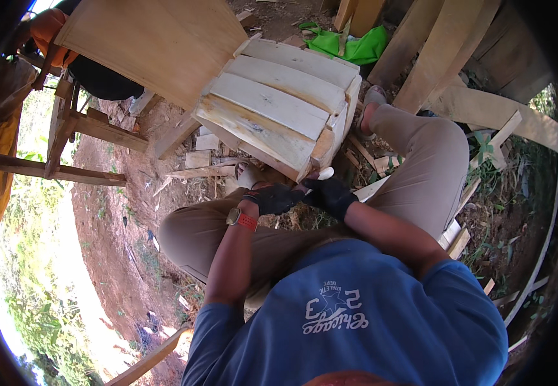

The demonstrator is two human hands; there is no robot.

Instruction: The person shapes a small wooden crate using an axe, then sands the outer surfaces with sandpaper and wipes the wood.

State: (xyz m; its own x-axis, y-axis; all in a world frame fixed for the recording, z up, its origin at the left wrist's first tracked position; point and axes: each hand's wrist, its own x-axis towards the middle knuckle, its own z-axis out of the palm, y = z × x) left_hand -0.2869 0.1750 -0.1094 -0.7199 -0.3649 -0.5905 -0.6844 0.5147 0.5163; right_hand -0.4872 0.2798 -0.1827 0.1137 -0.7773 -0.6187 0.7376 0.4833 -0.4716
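Observation:
My left hand (276,199), in a black glove, is closed close to the near lower corner of a wooden box (272,96) made of pale planks. Beside it my right hand (332,197), also gloved in black, is closed next to a small white rounded piece (326,173) that shows above its fingers. The two hands almost meet, and whatever lies between their fingers is too small and hidden to name. The box stands tilted between my spread legs, its planked face turned up.
A wide plywood sheet (157,45) leans at the box's far left. Long boards (440,58) stand at the far right, near a bright green bag (350,46). Wood offcuts (207,141) litter the dirt by my feet. A wooden frame (108,128) stands at left.

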